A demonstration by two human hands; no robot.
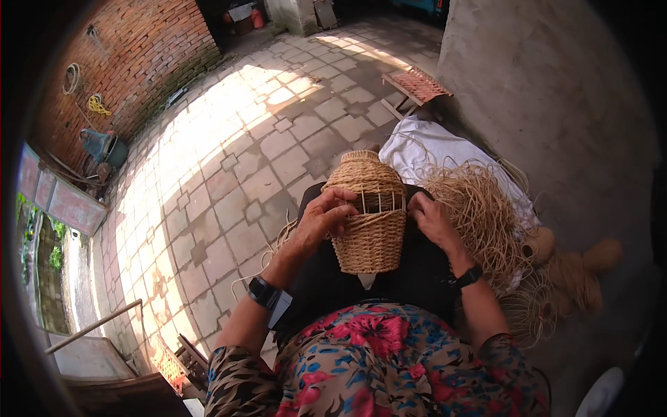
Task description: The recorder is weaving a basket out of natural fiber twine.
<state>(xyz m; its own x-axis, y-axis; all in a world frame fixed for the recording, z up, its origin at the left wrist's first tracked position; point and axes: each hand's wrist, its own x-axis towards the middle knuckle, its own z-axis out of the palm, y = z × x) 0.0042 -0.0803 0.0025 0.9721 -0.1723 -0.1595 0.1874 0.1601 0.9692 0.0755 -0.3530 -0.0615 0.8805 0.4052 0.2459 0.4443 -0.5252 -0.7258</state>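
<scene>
A tan woven vase-shaped basket [368, 244] rests on my lap between my dark-trousered legs, its narrow neck pointing away from me. Across its middle runs an open gap with a few bare upright stakes [372, 202] showing. On the left side of the gap, my left hand [331, 214] grips the basket with bent fingers, thumb near the gap's edge. My right hand [434, 221] is closed with curled fingers at the basket's right side. Its fingertips are close to the gap's end; whatever they pinch is too small to make out.
To my right, a large heap of loose tan cord [472, 208] lies on a white sack [445, 142], with round tan bundles [602, 256] beside it. A low slatted stool [419, 86] stands ahead by the plastered wall [549, 104]. Stray strands [278, 242] trail onto the paving left of my knee.
</scene>
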